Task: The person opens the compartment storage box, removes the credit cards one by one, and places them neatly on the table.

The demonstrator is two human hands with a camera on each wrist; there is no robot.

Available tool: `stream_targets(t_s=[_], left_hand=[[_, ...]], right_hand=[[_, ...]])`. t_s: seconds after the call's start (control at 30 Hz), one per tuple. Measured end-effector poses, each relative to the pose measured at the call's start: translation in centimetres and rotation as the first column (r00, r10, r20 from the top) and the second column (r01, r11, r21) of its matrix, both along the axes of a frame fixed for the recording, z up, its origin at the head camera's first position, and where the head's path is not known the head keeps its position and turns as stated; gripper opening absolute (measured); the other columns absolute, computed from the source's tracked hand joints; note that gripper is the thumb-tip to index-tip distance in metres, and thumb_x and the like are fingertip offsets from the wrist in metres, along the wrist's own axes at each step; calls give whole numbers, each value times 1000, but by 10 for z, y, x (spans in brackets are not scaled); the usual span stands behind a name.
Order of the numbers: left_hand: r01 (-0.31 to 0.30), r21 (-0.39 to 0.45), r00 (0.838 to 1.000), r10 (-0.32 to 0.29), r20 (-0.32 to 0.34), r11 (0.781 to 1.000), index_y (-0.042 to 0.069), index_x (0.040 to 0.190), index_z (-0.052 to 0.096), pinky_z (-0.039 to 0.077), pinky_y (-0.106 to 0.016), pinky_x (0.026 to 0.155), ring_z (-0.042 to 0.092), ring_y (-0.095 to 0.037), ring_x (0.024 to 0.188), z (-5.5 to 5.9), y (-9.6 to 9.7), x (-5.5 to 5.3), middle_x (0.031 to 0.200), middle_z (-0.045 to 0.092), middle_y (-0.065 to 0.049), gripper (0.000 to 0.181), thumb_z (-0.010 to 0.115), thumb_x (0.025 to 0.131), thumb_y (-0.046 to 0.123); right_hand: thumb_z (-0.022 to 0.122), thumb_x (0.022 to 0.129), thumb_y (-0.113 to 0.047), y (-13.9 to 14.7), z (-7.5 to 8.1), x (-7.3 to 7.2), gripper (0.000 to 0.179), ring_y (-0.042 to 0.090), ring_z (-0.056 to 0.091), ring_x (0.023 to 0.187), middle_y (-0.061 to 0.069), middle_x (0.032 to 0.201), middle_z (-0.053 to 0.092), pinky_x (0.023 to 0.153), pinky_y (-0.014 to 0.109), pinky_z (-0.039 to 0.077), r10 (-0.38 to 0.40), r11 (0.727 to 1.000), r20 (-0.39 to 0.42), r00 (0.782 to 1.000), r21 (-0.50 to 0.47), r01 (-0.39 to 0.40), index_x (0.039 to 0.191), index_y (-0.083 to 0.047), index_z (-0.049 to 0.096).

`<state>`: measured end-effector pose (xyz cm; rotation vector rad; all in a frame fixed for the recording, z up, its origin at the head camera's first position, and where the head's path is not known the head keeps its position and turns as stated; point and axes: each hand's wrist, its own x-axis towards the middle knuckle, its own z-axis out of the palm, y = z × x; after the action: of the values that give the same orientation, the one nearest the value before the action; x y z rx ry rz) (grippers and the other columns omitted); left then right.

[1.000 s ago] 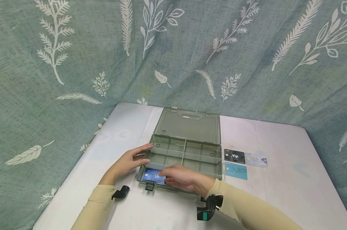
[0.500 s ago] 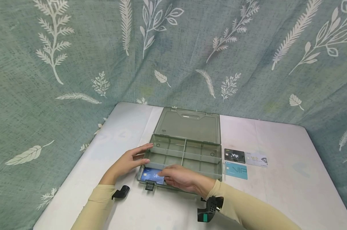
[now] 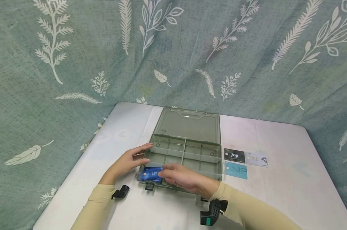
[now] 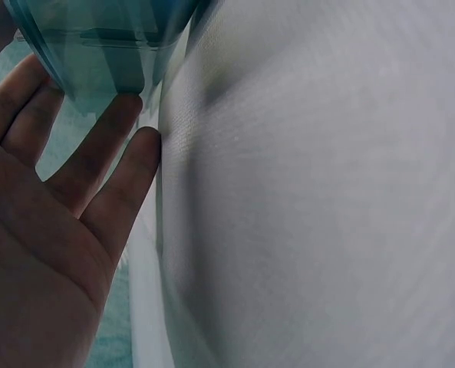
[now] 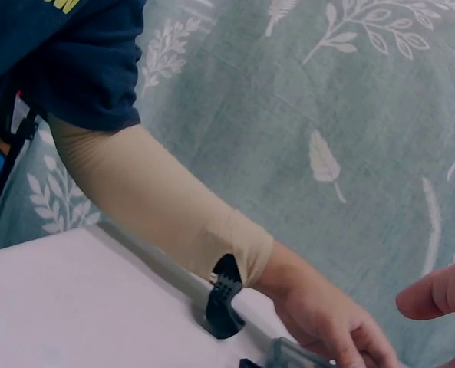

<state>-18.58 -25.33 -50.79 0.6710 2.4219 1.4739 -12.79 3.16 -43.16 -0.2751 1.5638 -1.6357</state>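
Observation:
A translucent grey-green compartment box (image 3: 173,157) lies with its lid (image 3: 190,126) folded back. In its front left compartment is a blue VIP card (image 3: 151,175), which my right hand (image 3: 186,179) pinches at the right edge; the card looks slightly tilted. The fingers behind the right thumb are partly hidden. My left hand (image 3: 127,163) rests against the box's left side with fingers spread and extended. In the left wrist view, the left hand's fingertips (image 4: 127,103) touch the clear box wall (image 4: 97,38). Only part of the right thumb (image 5: 430,295) shows in the right wrist view.
Right of the box lie a black VIP card (image 3: 234,156), a silver VIP card (image 3: 256,159) and a teal VIP card (image 3: 236,170). A front latch (image 3: 149,186) hangs from the box. Leaf-patterned green cloth (image 3: 184,64) stands behind the white table (image 3: 282,182).
The blue card has tilted and turned a deeper blue in the light, with its right edge now at the right thumb. The right hand has shifted slightly; the left hand stays put.

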Motion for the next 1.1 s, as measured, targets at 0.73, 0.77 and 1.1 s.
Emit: stream_targets(t_s=[0.73,0.77,1.1], left_hand=[[5,7,1000,-5,-18,1000,12,153,47,39,-52,117,35,-30,148,-3,-2,-1,163,36,-3,62,71,98,24],[5,6,1000,-5,-19,1000,12,153,48,39,-51,117,35,-29,148,-3,-2,-1,163,36,-2,62,71,98,24],[15,10,1000,-15,-23,1000,14,154,47,38,-52,118,34,-28,149,-1,-1,0,163,36,0,60,71,98,22]], right_hand=[[57,104,-18,-8,-12,-11,53,30,57,129,17,142,58,109,41,50,22,999,-307,951,49,-7,150,3,44],[58,103,-18,-9,-14,-11,53,28,59,126,16,141,59,107,39,51,21,998,-317,948,59,-2,150,3,44],[63,102,-26,-24,-28,-17,44,18,67,107,4,123,68,83,29,58,43,972,-516,855,221,85,141,-7,58]])
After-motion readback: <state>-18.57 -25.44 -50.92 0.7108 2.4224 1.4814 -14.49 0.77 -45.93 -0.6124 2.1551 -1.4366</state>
